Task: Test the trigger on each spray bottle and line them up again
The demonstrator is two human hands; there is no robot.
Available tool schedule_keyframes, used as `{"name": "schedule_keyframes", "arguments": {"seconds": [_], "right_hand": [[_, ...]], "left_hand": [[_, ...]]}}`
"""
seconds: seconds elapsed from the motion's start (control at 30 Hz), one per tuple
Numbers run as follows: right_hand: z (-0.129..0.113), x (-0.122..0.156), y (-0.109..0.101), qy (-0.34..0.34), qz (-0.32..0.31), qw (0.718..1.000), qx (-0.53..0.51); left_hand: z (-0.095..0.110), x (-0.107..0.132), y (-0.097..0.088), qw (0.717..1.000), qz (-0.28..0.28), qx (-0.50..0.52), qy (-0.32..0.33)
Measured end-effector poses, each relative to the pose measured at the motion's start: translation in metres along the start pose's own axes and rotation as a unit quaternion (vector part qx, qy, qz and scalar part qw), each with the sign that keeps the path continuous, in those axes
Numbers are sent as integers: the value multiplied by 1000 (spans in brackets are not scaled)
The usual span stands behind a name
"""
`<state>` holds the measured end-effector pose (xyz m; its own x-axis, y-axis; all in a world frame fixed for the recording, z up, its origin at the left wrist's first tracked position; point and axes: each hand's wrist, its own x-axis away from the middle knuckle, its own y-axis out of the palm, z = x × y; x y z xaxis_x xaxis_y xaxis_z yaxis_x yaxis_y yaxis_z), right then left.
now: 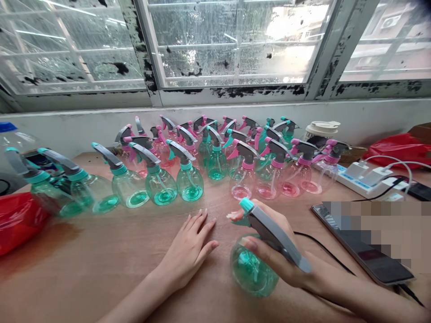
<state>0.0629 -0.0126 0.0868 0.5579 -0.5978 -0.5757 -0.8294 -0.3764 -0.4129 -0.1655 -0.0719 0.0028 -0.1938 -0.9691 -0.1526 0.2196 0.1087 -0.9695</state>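
Note:
My right hand (286,255) is wrapped round the neck of a green spray bottle (254,269) with a grey and teal trigger head, tilted a little near the front of the table. Flat on the wood lies my left hand (192,244), fingers stretched out and nothing in them. Beyond it stand more green spray bottles, the closest a green one (190,181) at the end of a row running left. Opposite the held bottle, a row of pink spray bottles (241,184) stands upright. Further bottles of both colours crowd behind, partly hidden.
A dark phone (362,244) with a cable lies at right, below a white power strip (357,179) with chargers. Red plastic bags (20,220) sit at the left edge and far right. A lidded paper cup (321,132) stands by the wall under the windows.

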Motion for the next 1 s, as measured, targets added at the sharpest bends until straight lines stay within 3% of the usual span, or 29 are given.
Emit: {"name": "schedule_keyframes", "arguments": {"seconds": [0.17, 0.5, 1.0], "right_hand": [[8, 0, 4, -15, -3, 999, -46], [12, 3, 5, -15, -29, 999, -42], [-6, -3, -2, -23, -11, 998, 60]], "left_hand": [[0, 0, 1, 1000, -2, -5, 3], [0, -1, 1, 1000, -5, -7, 0], [0, -1, 2, 1000, -6, -15, -1]]}}
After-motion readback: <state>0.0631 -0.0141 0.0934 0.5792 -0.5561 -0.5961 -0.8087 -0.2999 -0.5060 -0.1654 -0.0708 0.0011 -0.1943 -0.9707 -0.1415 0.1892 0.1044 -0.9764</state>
